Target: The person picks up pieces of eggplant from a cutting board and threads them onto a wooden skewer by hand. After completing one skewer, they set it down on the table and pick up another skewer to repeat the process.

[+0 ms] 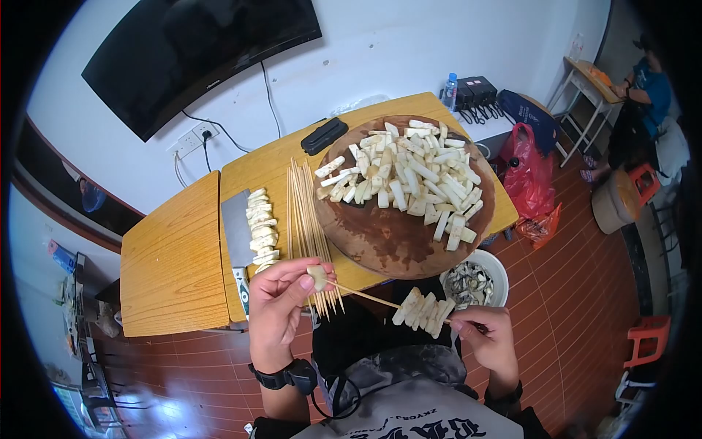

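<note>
In my left hand [275,311], a pale vegetable piece [316,277], which looks like peeled eggplant, is pinched between thumb and fingers at the skewer's tip. My right hand [488,338] grips the other end of the bamboo skewer [365,295]. Several threaded pieces [423,312] sit close together on it near my right fingers. Beyond my hands, a round wooden chopping board [387,241] carries a heap of cut pale strips [417,172]. A bundle of bare skewers [306,212] lies left of the board. Farther left is a row of filled skewers [262,227] beside a cleaver [236,230].
A black case [324,136] lies behind the board on the wooden table [248,164]. Below the table's right side stands a white bucket [501,274] of dark and pale peelings. Red plastic bags [528,175] rest on the right. A person [647,91] sits at the far right.
</note>
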`<state>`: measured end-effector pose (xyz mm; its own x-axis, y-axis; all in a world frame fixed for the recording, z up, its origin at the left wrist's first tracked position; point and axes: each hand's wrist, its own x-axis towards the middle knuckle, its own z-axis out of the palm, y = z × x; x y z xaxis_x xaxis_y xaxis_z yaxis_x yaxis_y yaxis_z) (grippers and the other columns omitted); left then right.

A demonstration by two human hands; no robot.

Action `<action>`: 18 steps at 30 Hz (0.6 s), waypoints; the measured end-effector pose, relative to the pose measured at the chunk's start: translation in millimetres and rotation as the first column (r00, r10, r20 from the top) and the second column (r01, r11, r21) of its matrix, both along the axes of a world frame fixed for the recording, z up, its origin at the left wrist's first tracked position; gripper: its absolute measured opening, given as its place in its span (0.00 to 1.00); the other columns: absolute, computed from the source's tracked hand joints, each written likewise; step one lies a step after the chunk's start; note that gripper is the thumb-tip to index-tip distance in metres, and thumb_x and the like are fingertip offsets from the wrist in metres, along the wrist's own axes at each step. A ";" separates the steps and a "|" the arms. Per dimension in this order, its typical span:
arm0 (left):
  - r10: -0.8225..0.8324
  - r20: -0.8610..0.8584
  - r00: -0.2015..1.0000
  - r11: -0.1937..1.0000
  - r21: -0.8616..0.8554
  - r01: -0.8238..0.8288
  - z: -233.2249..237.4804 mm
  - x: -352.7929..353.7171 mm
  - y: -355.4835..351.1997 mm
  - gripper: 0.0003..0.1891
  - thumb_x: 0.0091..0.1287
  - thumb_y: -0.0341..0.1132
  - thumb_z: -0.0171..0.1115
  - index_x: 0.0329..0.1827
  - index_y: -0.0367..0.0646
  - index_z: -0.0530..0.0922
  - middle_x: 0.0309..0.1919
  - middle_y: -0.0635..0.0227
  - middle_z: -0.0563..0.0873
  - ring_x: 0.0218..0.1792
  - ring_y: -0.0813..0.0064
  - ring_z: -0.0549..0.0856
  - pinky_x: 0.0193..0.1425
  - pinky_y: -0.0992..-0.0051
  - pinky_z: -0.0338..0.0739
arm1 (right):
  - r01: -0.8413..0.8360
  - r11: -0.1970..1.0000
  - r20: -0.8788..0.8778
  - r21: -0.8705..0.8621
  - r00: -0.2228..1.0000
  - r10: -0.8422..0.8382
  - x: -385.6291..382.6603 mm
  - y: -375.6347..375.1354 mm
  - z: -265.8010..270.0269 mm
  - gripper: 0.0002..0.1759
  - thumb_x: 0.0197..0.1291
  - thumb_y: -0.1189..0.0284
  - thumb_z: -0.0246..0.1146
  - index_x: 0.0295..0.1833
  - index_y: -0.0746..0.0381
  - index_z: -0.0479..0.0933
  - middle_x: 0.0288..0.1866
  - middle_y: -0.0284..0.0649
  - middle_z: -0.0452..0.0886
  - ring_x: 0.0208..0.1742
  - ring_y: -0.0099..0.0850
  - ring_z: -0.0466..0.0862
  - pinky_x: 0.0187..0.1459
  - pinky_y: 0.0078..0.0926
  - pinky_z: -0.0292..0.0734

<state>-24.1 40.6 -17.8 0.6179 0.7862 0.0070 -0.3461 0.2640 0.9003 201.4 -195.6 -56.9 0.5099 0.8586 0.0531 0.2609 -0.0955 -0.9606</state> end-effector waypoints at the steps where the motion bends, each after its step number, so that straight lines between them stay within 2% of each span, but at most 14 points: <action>1: 0.005 -0.004 1.000 1.000 0.000 -0.005 0.0 0.3 0.1 0.13 0.71 0.21 0.63 0.57 0.27 0.81 0.49 0.44 0.89 0.49 0.58 0.90 0.57 0.62 0.87 | 0.003 1.000 0.004 0.001 1.000 -0.003 0.0 0.2 0.2 0.05 0.59 0.86 0.66 0.39 0.69 0.85 0.29 0.42 0.86 0.23 0.28 0.81 0.28 0.25 0.73; 18: 0.050 -0.056 0.997 0.994 0.099 -0.044 -2.2 -1.1 -1.7 0.11 0.66 0.16 0.66 0.51 0.28 0.85 0.45 0.48 0.90 0.46 0.62 0.91 0.55 0.63 0.88 | 0.032 0.999 0.054 -0.037 0.998 -0.030 0.7 -0.6 3.4 0.04 0.57 0.85 0.69 0.38 0.68 0.86 0.30 0.44 0.87 0.27 0.35 0.86 0.33 0.26 0.76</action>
<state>-25.3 39.0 -20.0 0.5820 0.8117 0.0498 -0.3019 0.1588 0.9400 202.1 -196.1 -53.5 0.5333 0.8445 0.0489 0.3086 -0.1404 -0.9408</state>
